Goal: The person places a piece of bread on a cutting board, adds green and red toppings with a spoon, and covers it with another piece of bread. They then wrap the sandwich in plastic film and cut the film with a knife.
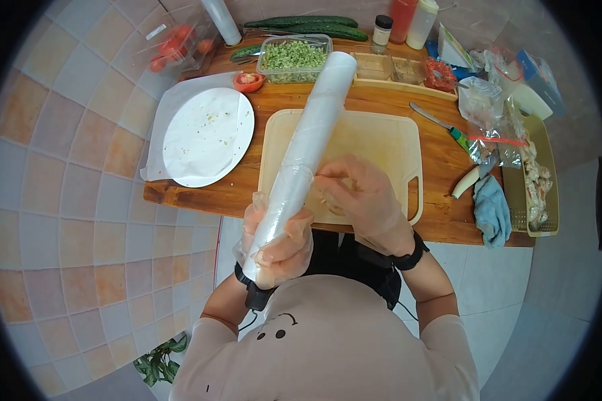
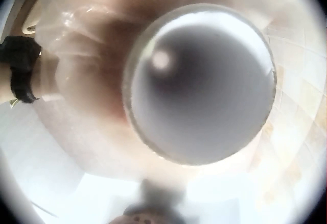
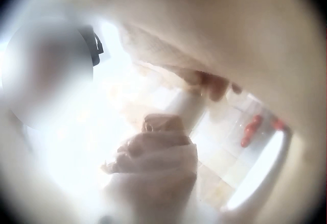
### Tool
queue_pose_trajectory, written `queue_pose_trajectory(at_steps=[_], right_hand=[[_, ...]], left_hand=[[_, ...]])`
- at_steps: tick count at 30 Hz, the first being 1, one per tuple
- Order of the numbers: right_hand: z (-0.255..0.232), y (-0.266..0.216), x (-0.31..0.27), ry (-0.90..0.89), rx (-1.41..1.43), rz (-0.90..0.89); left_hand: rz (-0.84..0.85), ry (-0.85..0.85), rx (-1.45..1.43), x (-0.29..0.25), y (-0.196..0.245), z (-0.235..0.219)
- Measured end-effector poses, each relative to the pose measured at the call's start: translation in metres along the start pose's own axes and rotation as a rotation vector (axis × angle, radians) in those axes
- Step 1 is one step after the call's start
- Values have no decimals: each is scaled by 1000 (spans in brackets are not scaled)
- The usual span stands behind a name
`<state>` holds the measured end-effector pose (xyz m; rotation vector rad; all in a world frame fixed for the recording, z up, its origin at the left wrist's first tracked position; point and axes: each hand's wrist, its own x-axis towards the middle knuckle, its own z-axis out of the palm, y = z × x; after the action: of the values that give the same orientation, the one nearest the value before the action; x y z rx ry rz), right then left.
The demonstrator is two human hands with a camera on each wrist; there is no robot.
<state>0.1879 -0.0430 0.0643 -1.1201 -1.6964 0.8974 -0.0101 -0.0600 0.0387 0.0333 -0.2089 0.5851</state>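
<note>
A long white roll of clear plastic film (image 1: 308, 137) slants up and away over the cutting board (image 1: 381, 134). My gloved left hand (image 1: 277, 244) grips its lower end, fingers curled round it. At the roll's right side, the thumb and index finger of my gloved right hand (image 1: 361, 197) pinch at the film. In the left wrist view the hollow end of the roll (image 2: 199, 86) faces the camera beside my left hand (image 2: 94, 55). The right wrist view shows the left hand (image 3: 153, 157) on the roll (image 3: 186, 106), with my right hand (image 3: 204, 25) blurred above.
A white plate (image 1: 207, 137) lies left of the board, beside a cut tomato (image 1: 248, 82). Behind stand chopped greens (image 1: 294, 59), cucumbers (image 1: 314, 28) and a compartment tray (image 1: 374, 67). To the right are a knife (image 1: 435, 119), a blue cloth (image 1: 492, 210) and a basket (image 1: 518, 200).
</note>
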Motion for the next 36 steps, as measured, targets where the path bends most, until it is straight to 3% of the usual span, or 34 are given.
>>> queue_pose_trajectory(at_steps=[6,9,12,14,18,24,33,36], right_hand=[[6,17,-2,123,-303,-296],[-3,16,0,225,-312,-297],[-17,-5,-4,92,-180,-149],[-11,-19,0,87,-147,-176],[-10,-20,-1,-14,31,-117],[-12,-3,0,-7,-236,-240],[-2,7,6,390,-520,-415],[-27,-2,15,670,-490,-71]], left_hand=[[22,107,47,-4,-2,-2],[92,229,164,-7,-6,3],[114,314,359,-10,-5,5],[74,291,490,-18,2,-1],[78,553,902,-18,-1,10],[45,738,1135,-8,-6,26],[11,667,1125,-4,-9,26],[5,579,951,-19,-9,16]])
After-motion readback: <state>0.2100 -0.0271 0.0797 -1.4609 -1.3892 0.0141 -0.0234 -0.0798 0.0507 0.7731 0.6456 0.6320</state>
